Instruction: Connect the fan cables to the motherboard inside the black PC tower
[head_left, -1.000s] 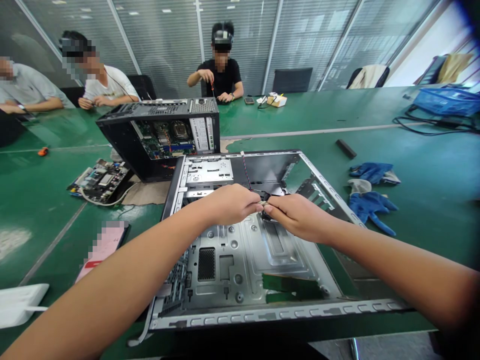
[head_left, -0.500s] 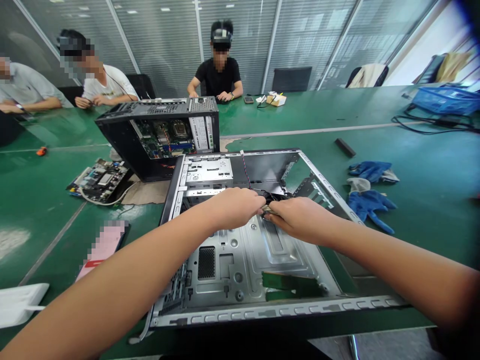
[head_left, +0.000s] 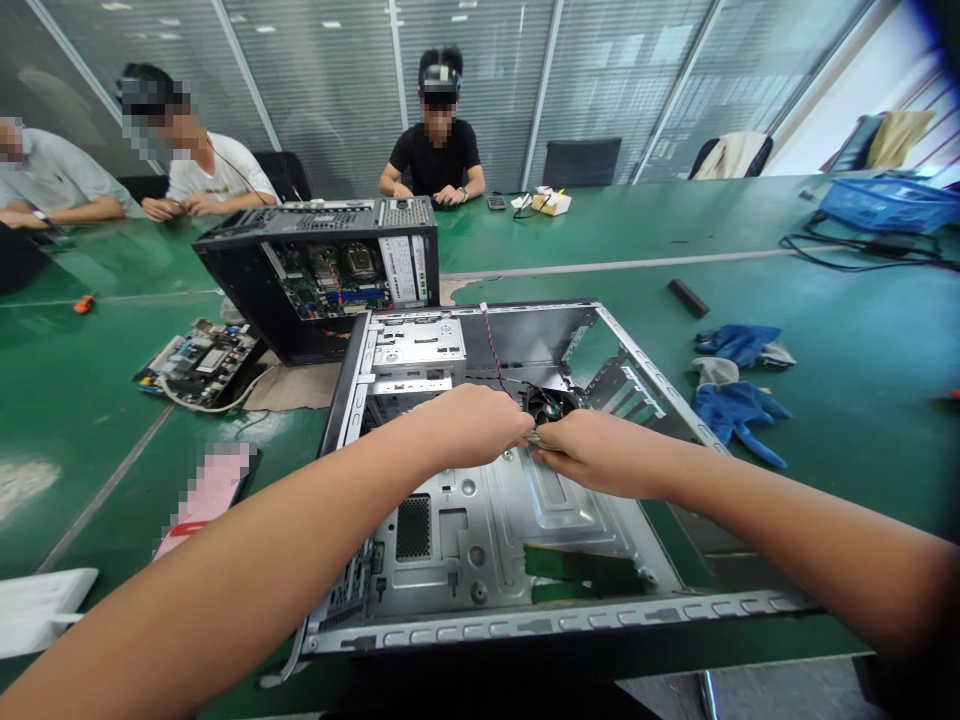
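Note:
An open computer case (head_left: pixel 517 630) lies on its side in front of me, its bare metal floor showing. Over its middle, my left hand (head_left: pixel 484 425) and my right hand (head_left: pixel 589 448) meet, with the fingers of both closed. Between the fingertips is a small pale piece, too covered to name. Just beyond them sits a black cooling fan (head_left: pixel 551 403) with thin dark wires, partly hidden by the hands. A twisted cable (head_left: pixel 493 340) with a white plug rises behind my left hand. Green circuit boards (head_left: pixel 577 565) lie in the near right part of the case.
A second case (head_left: pixel 255 300) stands upright behind, beside a loose motherboard (head_left: pixel 206 365). Blue gloves (head_left: pixel 739 400) and a dark bar (head_left: pixel 688 297) lie to the right. A pink-screened phone (head_left: pixel 206 490) is at left. Several people sit across the green table (head_left: pixel 600 240).
Both hands have come slightly down and toward me, still together. More of the black fan and its wires now shows behind them.

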